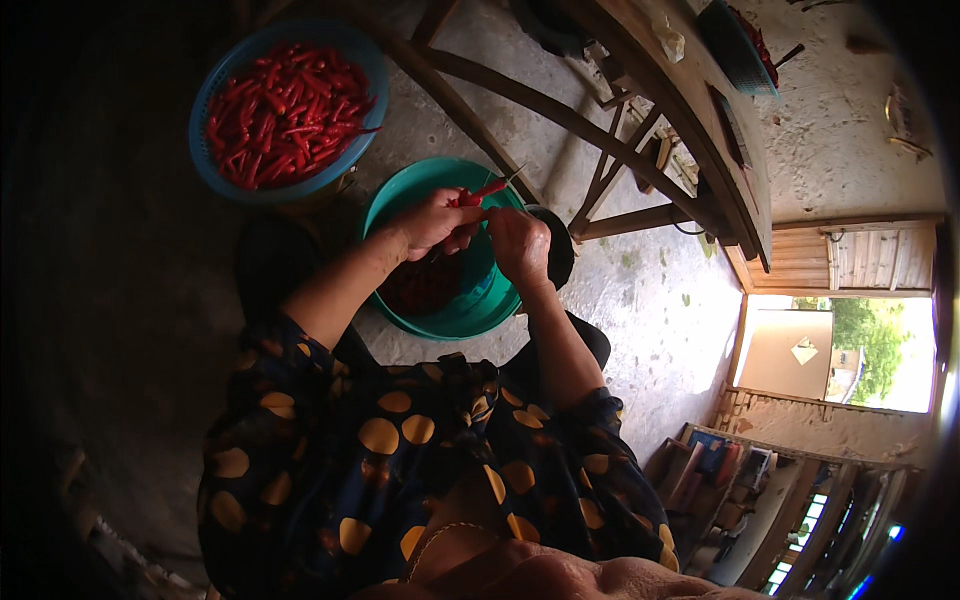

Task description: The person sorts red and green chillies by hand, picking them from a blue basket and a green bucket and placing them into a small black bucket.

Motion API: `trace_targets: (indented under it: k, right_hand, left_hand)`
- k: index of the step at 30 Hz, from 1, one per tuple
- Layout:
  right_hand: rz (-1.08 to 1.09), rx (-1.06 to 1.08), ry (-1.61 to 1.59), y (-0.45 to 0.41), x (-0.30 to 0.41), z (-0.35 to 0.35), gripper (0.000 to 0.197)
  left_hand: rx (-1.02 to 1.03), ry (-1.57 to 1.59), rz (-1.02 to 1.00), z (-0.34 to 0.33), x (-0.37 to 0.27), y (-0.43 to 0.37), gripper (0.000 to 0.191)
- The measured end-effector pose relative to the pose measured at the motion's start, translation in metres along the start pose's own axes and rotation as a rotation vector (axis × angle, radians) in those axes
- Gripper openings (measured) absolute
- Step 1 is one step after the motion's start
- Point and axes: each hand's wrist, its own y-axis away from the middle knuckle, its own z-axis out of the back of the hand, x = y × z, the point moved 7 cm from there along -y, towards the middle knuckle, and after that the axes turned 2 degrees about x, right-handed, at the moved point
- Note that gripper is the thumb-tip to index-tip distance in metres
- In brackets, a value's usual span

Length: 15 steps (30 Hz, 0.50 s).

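Over a green plastic basin [472, 322], my left hand [435, 229] grips a few red chili peppers [484, 190]. Their thin stems point up and to the right. My right hand [521, 244] is curled, its fingertips meeting the left thumb beside the peppers. Whether anything sits between the right fingertips is hidden. In the shaded lower part of the basin lies a pile of dark red chilies [424, 285]. A blue plastic basket [289, 195] at the upper left is heaped with glossy red chilies [292, 112].
A wooden table [697, 135] with crossed legs [555, 112] rises at the upper right. Another basket of red chilies [739, 49] stands on its far side. A dark round container [559, 244] is close to the green basin. Concrete floor [630, 300] stretches right towards a bright opening [877, 352].
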Motion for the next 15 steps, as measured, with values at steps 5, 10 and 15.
trace_targets:
  k: [5,10,15]
  right_hand:
    - [-0.646,-0.007,-1.123,-0.006,-0.029,-0.004,0.032]
    - [-0.628,0.165,-1.127,-0.010,-0.022,-0.015,0.024]
    - [-0.722,0.103,-1.357,-0.002,-0.025,-0.042,0.023]
  left_hand:
    - [0.107,0.259,0.104,-0.006,-0.004,0.012,0.017]
    - [0.173,0.222,0.090,-0.008,-0.008,0.017,0.019]
    - [0.132,-0.120,0.014,-0.013,-0.013,0.015,0.017]
